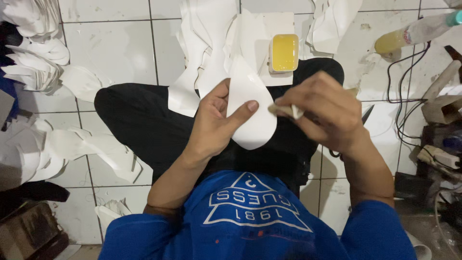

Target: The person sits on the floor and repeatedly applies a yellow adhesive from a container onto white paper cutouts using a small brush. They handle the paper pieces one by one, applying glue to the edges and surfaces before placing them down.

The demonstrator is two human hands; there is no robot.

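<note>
My left hand [215, 120] holds a white, rounded sheet piece [250, 123] over my lap, thumb pressed on its face. My right hand [323, 110] pinches a small pale wad or applicator [287, 111] whose tip touches the right edge of that piece. Just beyond my hands, a small white tray of yellow liquid [284, 53] sits on a white board on the tiled floor. More white cut pieces [202, 53] lie draped over my black-trousered knee.
Stacks of white cut pieces [33, 48] lie at the left on the tiled floor [110, 43]. A plastic bottle with yellow liquid [414, 33] lies at the upper right, beside black cables [402, 91] and clutter. Scissors [365, 115] peek out behind my right hand.
</note>
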